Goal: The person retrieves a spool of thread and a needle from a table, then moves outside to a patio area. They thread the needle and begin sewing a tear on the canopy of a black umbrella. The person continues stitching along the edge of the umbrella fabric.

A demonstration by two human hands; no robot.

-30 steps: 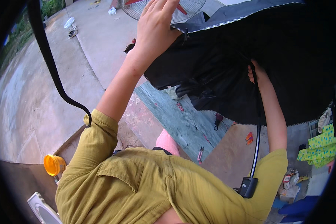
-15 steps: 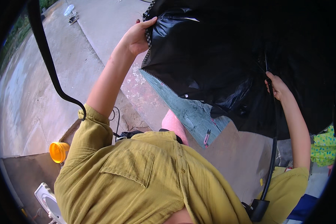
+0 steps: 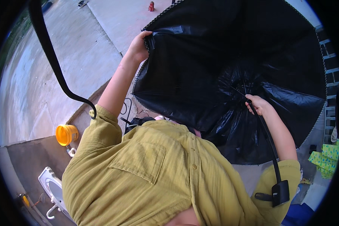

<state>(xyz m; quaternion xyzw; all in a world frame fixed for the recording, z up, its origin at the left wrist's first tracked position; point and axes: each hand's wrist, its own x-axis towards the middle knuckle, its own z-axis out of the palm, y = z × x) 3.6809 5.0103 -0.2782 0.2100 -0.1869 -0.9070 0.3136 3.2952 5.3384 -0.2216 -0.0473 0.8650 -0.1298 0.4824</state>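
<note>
With my left hand [image 3: 138, 47] I pinch the edge of the black umbrella [image 3: 199, 67], far right; my right hand's [image 3: 257, 105] fingers clasp its shaft [image 3: 266, 136]. It looks mostly spread; creases are left around its centre.

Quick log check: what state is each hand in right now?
Left hand: closed, holding the rim of the black umbrella.
Right hand: closed around the umbrella's shaft.
</note>
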